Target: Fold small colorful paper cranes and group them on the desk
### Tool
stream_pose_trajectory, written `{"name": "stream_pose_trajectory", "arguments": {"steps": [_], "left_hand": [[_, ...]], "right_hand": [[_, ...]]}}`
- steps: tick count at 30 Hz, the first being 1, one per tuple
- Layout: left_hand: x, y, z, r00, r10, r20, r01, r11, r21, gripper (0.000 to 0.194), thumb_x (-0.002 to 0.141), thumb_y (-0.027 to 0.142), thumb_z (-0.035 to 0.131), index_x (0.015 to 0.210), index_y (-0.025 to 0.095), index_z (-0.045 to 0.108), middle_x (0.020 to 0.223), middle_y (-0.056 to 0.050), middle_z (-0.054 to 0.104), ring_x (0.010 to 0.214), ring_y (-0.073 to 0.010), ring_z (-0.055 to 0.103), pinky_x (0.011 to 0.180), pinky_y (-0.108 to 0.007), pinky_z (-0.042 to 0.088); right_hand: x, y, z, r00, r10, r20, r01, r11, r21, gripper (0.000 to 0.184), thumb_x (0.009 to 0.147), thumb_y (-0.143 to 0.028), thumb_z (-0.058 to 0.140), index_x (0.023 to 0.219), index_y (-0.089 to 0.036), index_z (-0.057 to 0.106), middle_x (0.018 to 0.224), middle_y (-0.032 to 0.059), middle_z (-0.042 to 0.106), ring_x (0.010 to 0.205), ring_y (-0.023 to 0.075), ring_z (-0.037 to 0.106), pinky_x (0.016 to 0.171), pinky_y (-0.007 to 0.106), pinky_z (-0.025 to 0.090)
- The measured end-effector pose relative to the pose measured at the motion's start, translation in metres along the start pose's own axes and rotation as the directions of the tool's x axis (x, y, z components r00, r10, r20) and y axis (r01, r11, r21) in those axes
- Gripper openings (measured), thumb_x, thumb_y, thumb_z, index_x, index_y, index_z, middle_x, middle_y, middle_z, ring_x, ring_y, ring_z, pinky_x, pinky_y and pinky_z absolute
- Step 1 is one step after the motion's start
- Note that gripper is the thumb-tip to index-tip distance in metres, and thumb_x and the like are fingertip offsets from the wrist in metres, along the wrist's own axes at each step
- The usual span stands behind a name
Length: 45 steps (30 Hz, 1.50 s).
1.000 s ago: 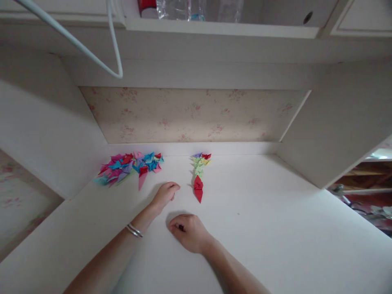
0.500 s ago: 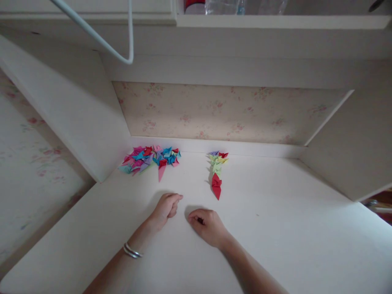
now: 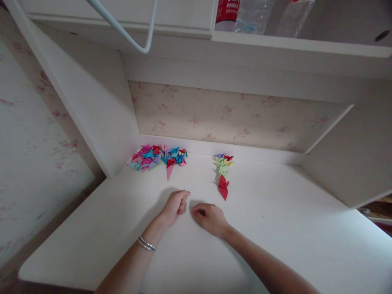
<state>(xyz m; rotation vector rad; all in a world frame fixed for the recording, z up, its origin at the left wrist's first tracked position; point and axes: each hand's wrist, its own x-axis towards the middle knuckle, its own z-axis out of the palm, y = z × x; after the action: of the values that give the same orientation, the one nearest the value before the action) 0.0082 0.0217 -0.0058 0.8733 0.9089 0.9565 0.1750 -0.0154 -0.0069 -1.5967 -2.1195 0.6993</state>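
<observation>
My left hand (image 3: 176, 205) is curled into a loose fist above the white desk (image 3: 294, 245), with no object showing in it. A silver bangle (image 3: 147, 243) circles that wrist. Close beside it on the right, my right hand (image 3: 210, 218) rests with its fingers curled to the thumb. A dark hollow shows between them and nothing is visible inside. Just beyond the right hand lies a red origami crane (image 3: 223, 188). Behind that crane, pale green paper cranes (image 3: 223, 168) and a few other colours form a short row. A heap of multicoloured paper cranes (image 3: 150, 157) lies at the back left.
White side panels (image 3: 92, 106) and a low back ledge (image 3: 260, 153) bound the desk. Above hangs a shelf (image 3: 290, 45) holding clear plastic bottles (image 3: 252, 16) and a red-labelled one. A pale bent rod (image 3: 122, 30) juts in at the upper left.
The camera view has shifted and tilted slightly, so the scene sits further right and more of the shelf bottles shows. Both hands keep nearly the same pose, slightly closer together. The cranes have not moved.
</observation>
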Motion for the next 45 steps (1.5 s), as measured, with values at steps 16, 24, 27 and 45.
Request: {"name": "stream_pose_trajectory", "arguments": {"steps": [16,24,27,45], "left_hand": [[0.009,-0.01,0.011,0.973,0.1,-0.206,-0.068,0.985,0.157,0.033,0.073,0.037,0.058,0.055,0.022,0.035,0.043,0.01,0.025,0.037,-0.005,0.018,0.038,-0.024,0.01],[0.011,-0.016,0.014,0.968,0.147,-0.204,-0.076,0.944,0.32,0.031,0.075,0.037,0.056,0.056,0.021,0.038,0.045,0.009,0.026,0.042,-0.0069,0.024,0.044,-0.024,0.015],[0.012,-0.017,0.014,0.967,0.162,-0.199,-0.085,0.934,0.347,0.033,0.076,0.037,0.056,0.056,0.021,0.036,0.046,0.009,0.027,0.045,-0.0076,0.025,0.046,-0.025,0.016],[0.004,-0.008,0.019,0.968,0.21,-0.138,-0.149,0.922,0.357,0.027,0.067,0.028,0.06,0.051,0.019,0.04,0.045,0.008,0.031,0.044,-0.0073,0.027,0.044,-0.024,0.017]], "right_hand": [[0.19,-0.028,0.02,0.968,0.133,-0.212,-0.152,0.986,-0.074,0.053,0.089,-0.036,0.043,0.14,-0.024,0.034,0.118,0.0111,0.062,0.098,0.0271,0.063,0.078,0.037,0.045],[0.2,-0.018,0.027,0.96,0.124,-0.25,-0.145,0.987,-0.066,0.034,0.093,-0.035,0.036,0.115,-0.02,0.058,0.112,0.0135,0.064,0.097,0.027,0.063,0.081,0.038,0.044],[0.197,-0.016,0.025,0.95,0.125,-0.286,-0.131,0.991,0.0,0.034,0.094,-0.035,0.036,0.108,-0.018,0.061,0.11,0.0142,0.065,0.099,0.0257,0.061,0.084,0.036,0.042],[0.061,0.011,0.008,0.957,0.014,-0.29,0.087,0.939,0.334,0.022,0.083,-0.031,0.055,0.1,-0.02,0.063,0.093,0.0033,0.066,0.072,0.0149,0.06,0.07,0.027,0.045]]}}
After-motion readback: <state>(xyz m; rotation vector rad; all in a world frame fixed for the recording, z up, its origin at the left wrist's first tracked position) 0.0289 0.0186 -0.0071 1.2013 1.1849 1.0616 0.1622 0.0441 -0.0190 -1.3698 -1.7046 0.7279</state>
